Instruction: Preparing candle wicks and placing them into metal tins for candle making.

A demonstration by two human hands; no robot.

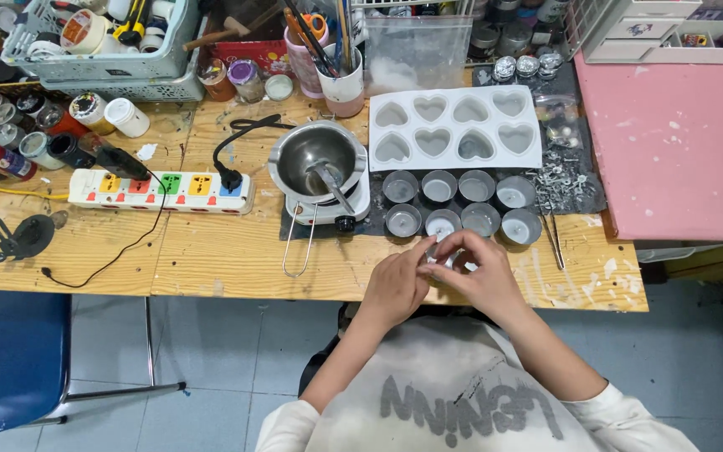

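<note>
My left hand (397,283) and my right hand (480,274) meet over the near edge of the wooden table (228,259). Together they pinch a small silver metal cup (440,254), mostly hidden by the fingers. Just beyond them stand several small round metal cups (460,203) in two rows on a dark mat. Behind these lies a white mould with heart-shaped hollows (455,127). To the left sits a steel melting pot (318,159) on a small white heater, with a wire handle reaching toward the table edge.
A white power strip (159,190) with coloured sockets lies at the left, with black cables plugged in. Paint jars, baskets and cups of tools crowd the back. A pink surface (679,125) lies at the right, tweezers (554,238) near it, a blue chair (10,360) lower left.
</note>
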